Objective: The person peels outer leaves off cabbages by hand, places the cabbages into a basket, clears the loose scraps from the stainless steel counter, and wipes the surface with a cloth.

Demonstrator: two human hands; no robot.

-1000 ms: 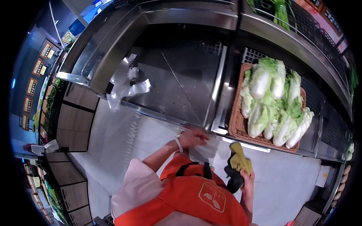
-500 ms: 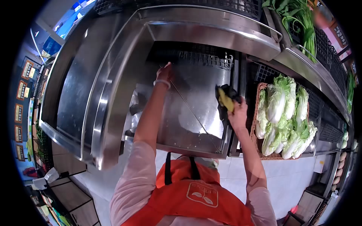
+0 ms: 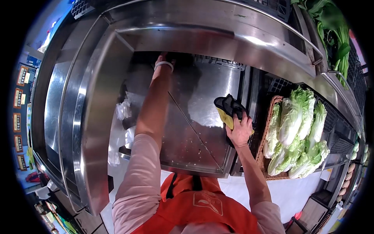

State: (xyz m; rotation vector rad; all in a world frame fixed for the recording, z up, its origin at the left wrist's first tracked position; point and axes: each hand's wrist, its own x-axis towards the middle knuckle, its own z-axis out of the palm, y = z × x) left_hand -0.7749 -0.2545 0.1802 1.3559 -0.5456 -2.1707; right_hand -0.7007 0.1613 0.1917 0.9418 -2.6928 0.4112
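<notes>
My right hand (image 3: pixel 239 130) is closed on a black and yellow cloth (image 3: pixel 229 106), over the right side of the stainless-steel display surface (image 3: pixel 181 134). Stretched toward the back, my left hand (image 3: pixel 163 60) is in the shadow beneath the steel ledge (image 3: pixel 202 37). Its fingers are mostly lost in the dark, so whether they grip anything does not show. A thin dark diagonal line (image 3: pixel 194 133) runs across the steel, with small pale crumbs scattered near the front.
To the right, a wicker basket (image 3: pixel 269 134) holds several napa cabbages (image 3: pixel 294 124). Leafy greens (image 3: pixel 339 46) lie at the upper right. Clear plastic (image 3: pixel 124 111) sits left of my left arm. A steel rail (image 3: pixel 70 82) curves along the left side.
My left hand has gone deeper toward the back, under the ledge. My right hand has shifted slightly down with the cloth, its back now turned up. The view has moved nearer the steel surface.
</notes>
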